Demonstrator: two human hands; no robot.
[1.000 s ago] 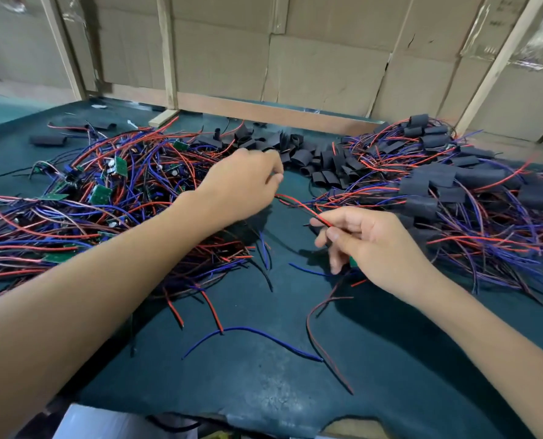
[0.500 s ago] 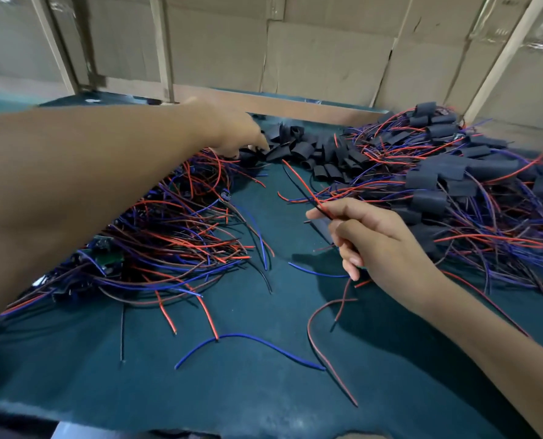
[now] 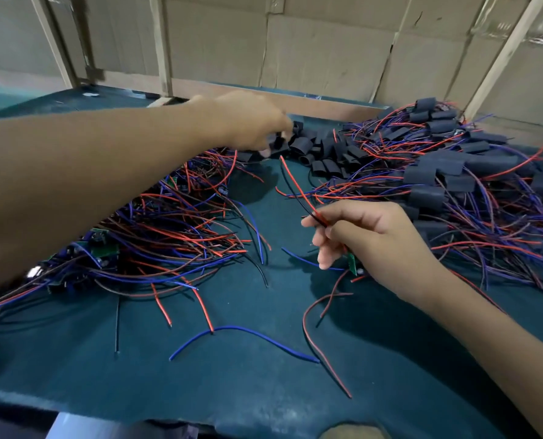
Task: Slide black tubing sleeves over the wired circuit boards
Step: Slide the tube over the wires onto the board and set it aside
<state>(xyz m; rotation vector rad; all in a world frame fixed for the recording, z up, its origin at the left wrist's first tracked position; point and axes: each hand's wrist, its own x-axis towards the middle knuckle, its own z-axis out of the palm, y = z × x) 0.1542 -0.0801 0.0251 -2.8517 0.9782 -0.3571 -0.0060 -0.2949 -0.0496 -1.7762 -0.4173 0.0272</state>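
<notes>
1. My right hand (image 3: 371, 245) pinches a red and a black lead of one circuit board (image 3: 352, 263), which hangs under the palm at centre.
2. My left hand (image 3: 257, 122) reaches the loose sleeves (image 3: 324, 150) at far centre; its fingers are blurred, so I cannot tell its grip.
3. I judge a sleeve light, soft and easily flattened: take it by the sides, mouth kept open.
4. I judge the leads limp: hold near the board.
</notes>
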